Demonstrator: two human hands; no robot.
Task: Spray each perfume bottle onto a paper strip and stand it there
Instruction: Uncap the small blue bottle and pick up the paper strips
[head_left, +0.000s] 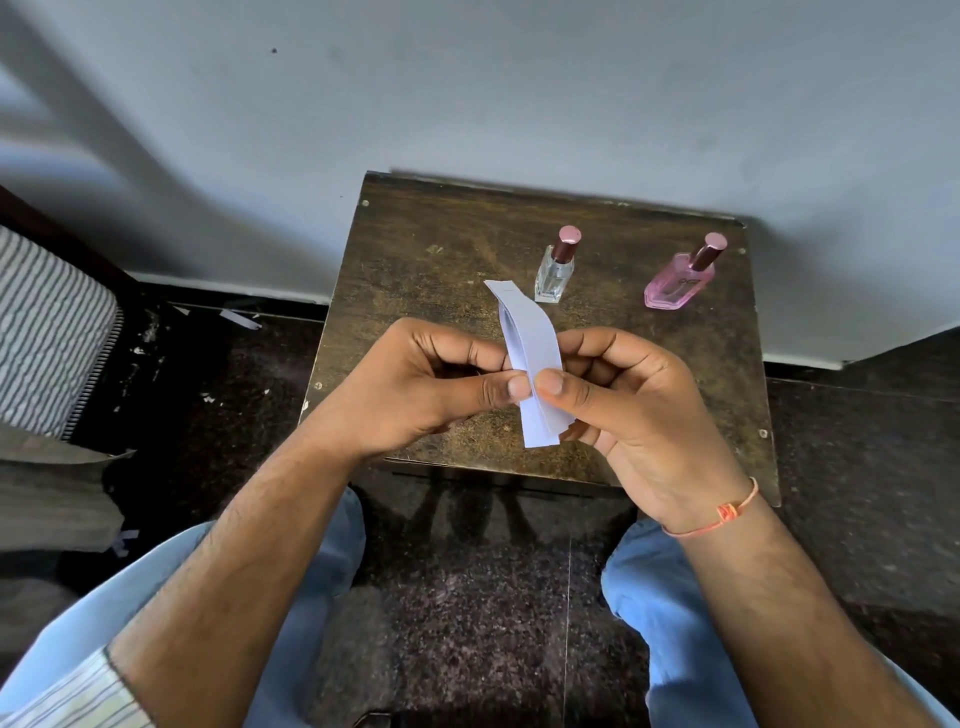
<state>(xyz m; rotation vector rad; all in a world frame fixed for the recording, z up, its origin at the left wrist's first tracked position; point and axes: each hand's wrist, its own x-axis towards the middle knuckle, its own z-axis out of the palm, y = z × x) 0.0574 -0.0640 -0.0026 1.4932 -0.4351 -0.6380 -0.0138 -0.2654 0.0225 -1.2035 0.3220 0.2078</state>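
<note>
A small stack of white paper strips (531, 345) is held upright above the near half of a dark wooden table (415, 291). My left hand (415, 387) pinches the strips from the left with thumb and fingers. My right hand (628, 395) pinches them from the right, its thumb on the front strip. A clear glass perfume bottle (555, 273) with a rose metallic cap stands just behind the strips. A pink perfume bottle (680, 283) with the same kind of cap stands at the table's far right.
The table stands against a pale wall (519, 88). A striped cushion (47, 327) is at the left. Scraps of paper (239, 318) lie on the dark speckled floor by the wall. My knees in blue jeans (670, 582) sit below the table's near edge.
</note>
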